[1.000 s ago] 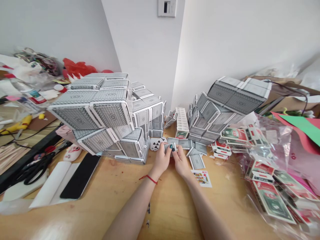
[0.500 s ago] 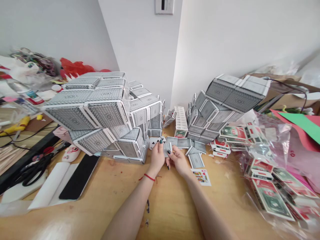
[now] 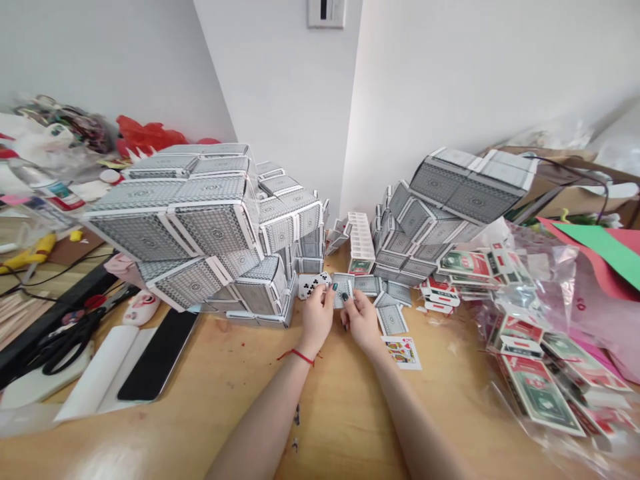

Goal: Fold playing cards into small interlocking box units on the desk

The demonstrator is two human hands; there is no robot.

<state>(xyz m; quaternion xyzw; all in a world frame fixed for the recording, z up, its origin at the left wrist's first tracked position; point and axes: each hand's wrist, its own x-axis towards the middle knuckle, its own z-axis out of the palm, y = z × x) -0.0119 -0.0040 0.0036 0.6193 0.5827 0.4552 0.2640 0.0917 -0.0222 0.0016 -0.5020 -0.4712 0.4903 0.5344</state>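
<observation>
Between my two hands is a grey-backed playing card (image 3: 343,293). My left hand (image 3: 319,310) pinches its left side, thumb on top, and my right hand (image 3: 359,317) grips its right edge between thumb and fingers. Just beyond my left fingers lies a face-up clubs card (image 3: 309,287). Several face-down cards (image 3: 392,319) are spread right of my hands. A face-up king of hearts (image 3: 403,352) lies beside my right wrist. Large blocks built from grey-backed cards rise at left (image 3: 215,227) and at right (image 3: 465,187). The undersides of my fingers are hidden.
At left lie a black phone (image 3: 159,353), a white roll (image 3: 100,367), black scissors (image 3: 75,340) and a yellow glue gun (image 3: 30,253). A row of card boxes (image 3: 361,240) stands at the back centre. Card boxes (image 3: 540,393) and plastic wrapping crowd the right side.
My hands have moved slightly apart and to the right. The card between them now lies flatter, with more of its back showing.
</observation>
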